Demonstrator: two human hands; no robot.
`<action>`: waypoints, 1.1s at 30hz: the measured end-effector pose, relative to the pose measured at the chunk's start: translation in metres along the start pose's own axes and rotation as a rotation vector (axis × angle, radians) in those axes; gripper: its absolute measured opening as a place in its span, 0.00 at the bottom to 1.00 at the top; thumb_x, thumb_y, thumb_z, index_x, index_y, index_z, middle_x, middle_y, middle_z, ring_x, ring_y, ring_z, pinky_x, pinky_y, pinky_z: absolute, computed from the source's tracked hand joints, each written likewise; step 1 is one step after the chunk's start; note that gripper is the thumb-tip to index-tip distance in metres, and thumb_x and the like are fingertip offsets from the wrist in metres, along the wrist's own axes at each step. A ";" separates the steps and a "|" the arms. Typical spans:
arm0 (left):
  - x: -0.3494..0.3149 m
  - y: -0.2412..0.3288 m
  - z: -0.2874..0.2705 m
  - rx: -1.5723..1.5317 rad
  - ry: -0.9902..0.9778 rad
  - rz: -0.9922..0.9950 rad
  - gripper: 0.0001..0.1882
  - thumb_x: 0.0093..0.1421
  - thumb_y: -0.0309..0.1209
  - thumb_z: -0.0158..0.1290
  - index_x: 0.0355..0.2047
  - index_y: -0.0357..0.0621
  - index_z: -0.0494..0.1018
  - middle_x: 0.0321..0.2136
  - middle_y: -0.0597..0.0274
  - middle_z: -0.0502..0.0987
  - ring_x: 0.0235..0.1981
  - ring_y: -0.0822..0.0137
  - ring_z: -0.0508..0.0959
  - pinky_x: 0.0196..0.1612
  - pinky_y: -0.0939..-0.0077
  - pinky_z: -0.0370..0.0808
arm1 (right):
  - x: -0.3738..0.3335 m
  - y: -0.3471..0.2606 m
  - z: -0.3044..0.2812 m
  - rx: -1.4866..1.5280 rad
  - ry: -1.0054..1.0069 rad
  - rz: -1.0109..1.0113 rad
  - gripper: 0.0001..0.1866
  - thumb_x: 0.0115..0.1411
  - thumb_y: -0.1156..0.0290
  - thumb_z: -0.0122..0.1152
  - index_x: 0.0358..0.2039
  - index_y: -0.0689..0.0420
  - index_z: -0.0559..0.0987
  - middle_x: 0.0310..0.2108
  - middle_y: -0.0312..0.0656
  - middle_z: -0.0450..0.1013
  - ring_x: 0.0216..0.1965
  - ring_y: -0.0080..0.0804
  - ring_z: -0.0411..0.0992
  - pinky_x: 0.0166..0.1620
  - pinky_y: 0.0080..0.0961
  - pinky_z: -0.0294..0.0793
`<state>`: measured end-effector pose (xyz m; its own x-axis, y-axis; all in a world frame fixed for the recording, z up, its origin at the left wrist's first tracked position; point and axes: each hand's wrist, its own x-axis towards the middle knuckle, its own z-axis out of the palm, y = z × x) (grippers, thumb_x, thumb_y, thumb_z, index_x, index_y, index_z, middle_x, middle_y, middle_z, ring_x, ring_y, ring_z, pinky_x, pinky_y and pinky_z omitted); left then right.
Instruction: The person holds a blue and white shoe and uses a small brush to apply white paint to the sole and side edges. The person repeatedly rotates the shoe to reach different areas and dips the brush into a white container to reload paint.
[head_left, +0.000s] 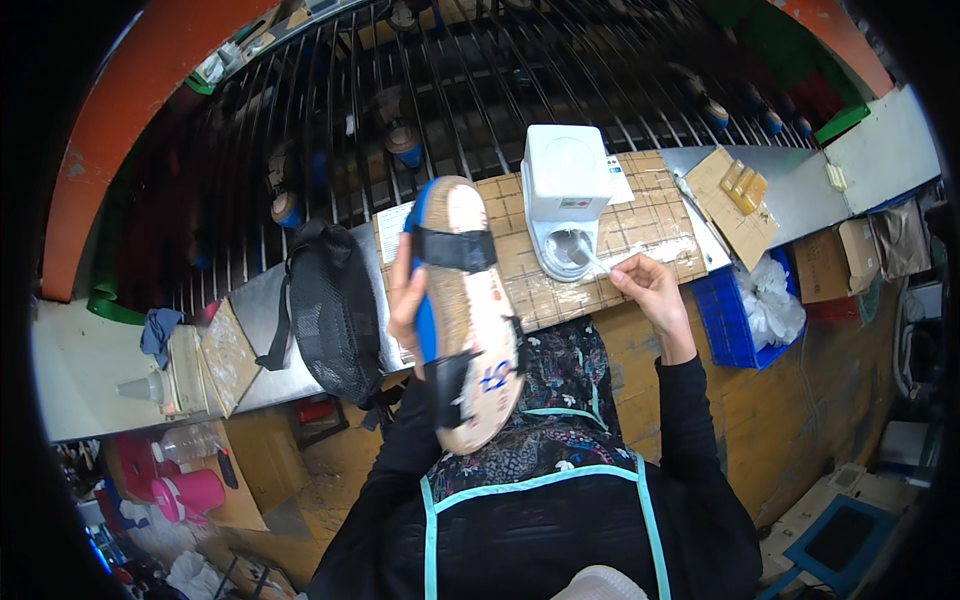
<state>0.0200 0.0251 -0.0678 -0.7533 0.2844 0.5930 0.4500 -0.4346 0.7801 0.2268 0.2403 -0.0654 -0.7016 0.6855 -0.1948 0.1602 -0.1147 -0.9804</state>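
Note:
My left hand (403,303) grips a sandal on a blue shoe last (497,330), bottom side up toward me. Black straps wrap over its pale underside, which carries blue handwritten marks. Between thumb and fingertips, my right hand (650,285) pinches the thin handle of a small white brush (598,262). The brush's far end reaches into the round metal-lined mouth (567,250) at the base of a white glue dispenser (568,170). What lies inside the mouth is hard to make out.
Taped cardboard (660,215) covers the bench under the dispenser. A black mesh bag (333,310) stands at left. To the right, amber blocks (744,187) lie on a board, and a blue crate (722,318) holds white plastic. Beyond the bench run metal rollers (480,110) carrying several shoes on lasts.

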 end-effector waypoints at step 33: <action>0.021 0.054 0.002 0.638 -0.125 0.610 0.22 0.53 0.27 0.61 0.47 0.57 0.68 0.53 0.42 0.72 0.55 0.39 0.72 0.55 0.50 0.73 | -0.018 -0.107 0.108 -0.581 0.515 -1.005 0.11 0.46 0.70 0.74 0.33 0.51 0.85 0.37 0.37 0.71 0.32 0.22 0.69 0.45 0.25 0.54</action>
<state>0.0297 0.0097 -0.0125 -0.2545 0.2669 0.9295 0.9650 0.0071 0.2622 0.1476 0.1624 0.0403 -0.3609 0.5015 0.7863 0.0878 0.8576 -0.5067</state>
